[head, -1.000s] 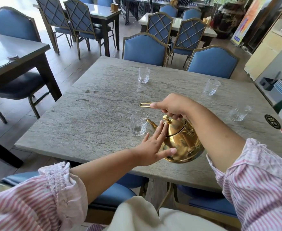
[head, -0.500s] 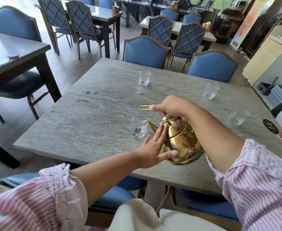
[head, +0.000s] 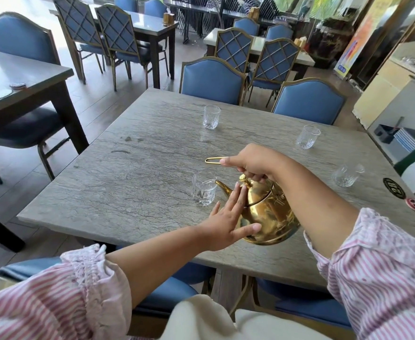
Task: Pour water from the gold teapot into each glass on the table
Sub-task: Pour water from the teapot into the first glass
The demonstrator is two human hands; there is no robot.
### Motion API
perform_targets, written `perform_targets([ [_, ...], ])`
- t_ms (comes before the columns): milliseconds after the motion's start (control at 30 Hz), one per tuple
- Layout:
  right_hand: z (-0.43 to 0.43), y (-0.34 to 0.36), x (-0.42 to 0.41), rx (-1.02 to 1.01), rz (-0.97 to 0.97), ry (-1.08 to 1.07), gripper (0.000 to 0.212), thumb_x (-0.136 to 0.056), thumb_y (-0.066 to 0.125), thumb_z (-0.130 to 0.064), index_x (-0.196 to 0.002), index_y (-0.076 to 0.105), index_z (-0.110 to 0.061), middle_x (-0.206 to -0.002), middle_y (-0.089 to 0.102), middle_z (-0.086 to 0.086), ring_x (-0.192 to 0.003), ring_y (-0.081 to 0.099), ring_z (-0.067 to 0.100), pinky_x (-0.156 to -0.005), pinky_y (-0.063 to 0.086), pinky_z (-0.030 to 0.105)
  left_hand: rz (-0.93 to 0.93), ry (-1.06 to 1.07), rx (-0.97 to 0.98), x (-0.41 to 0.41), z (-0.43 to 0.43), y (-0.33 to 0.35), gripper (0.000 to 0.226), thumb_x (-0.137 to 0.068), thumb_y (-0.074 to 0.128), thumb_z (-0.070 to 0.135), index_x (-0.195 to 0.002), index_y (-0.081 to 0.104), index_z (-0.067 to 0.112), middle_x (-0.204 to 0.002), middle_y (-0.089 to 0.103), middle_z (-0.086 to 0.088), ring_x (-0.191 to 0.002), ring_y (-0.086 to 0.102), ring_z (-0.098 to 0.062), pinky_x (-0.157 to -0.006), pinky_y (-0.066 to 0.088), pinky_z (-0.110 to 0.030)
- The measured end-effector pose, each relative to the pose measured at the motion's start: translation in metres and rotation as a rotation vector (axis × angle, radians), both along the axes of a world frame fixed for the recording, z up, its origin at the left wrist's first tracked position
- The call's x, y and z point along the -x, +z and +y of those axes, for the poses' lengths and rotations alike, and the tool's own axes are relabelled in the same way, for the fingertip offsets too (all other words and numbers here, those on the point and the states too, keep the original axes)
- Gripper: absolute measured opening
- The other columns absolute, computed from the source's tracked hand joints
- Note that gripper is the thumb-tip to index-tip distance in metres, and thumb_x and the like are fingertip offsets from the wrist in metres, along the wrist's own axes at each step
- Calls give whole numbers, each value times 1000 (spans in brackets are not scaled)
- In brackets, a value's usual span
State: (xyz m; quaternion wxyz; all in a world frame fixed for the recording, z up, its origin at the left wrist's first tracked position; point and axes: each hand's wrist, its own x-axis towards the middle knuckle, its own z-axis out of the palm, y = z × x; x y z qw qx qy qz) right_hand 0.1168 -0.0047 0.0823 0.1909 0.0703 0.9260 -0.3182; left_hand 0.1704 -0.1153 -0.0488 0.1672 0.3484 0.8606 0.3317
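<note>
A square grey stone-veined table (head: 133, 182) stands in a dining room. Blue padded chairs (head: 212, 82) line its far edge, and a dark wooden table (head: 17, 77) stands off to the left.

Right hand (head: 250, 163): clenched round the thin wire handle (head: 213, 160) of the round gold metal teapot (head: 272, 217), directly above the lid knob. The handle's free loop projects left of the fist.

Left hand (head: 228, 224): released, with fingers straight and laid flat against the teapot's lid and shoulder. The thumb is spread along the lower body. Both forearms are bare below pushed-up pink-striped sleeves.

The teapot is over the near part of the table, tilted left with its spout (head: 222, 187) lowered. Whether its base clears the table cannot be told. The spout tip sits just at the rim of the nearest clear ribbed glass (head: 203, 192), which stands upright. No stream can be made out.

Three more glasses stand well apart on the table:
- the far-edge glass (head: 211, 117)
- the far-right glass (head: 307, 136)
- the right-edge glass (head: 346, 175), with a round black sticker (head: 393, 191) near it

Against the frames one second and half a second earlier, the right hand's grip, the flat left hand, the teapot's tilt and the spout's place at the glass rim all match. The four glasses stand where they stood. Only the view has shifted slightly.
</note>
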Motion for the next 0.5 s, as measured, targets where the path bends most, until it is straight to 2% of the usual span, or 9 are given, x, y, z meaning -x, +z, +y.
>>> perform_targets([
  [167, 12, -2, -5, 65, 35, -56, 49, -86, 61, -49, -55, 42, -16, -33, 30, -8, -29, 21, 9, -43, 23, 19, 36, 9, 1, 1, 1, 1, 89, -87, 35, 64, -142, -26, 30, -149, -34, 10, -140, -14, -6, -115, -6, -44],
  [333, 30, -6, -20, 194, 84, -171, 48, -83, 64, -50, -56, 42, -17, -37, 32, -7, -29, 21, 8, -38, 22, 17, 72, -37, 59, 3, 0, 5, 89, -86, 36, 64, -143, -23, 30, -149, -33, 9, -141, -19, -9, -116, -7, -46],
  [500, 53, -7, -43, 378, 118, -276, 51, -83, 62, -48, -49, 37, -20, -32, 28, -9, -29, 18, 8, -36, 19, 18, 132, -106, 92, 4, 0, 14, 94, -71, 20, 80, -139, -25, 33, -148, -32, 12, -141, -19, -8, -114, -13, -45],
])
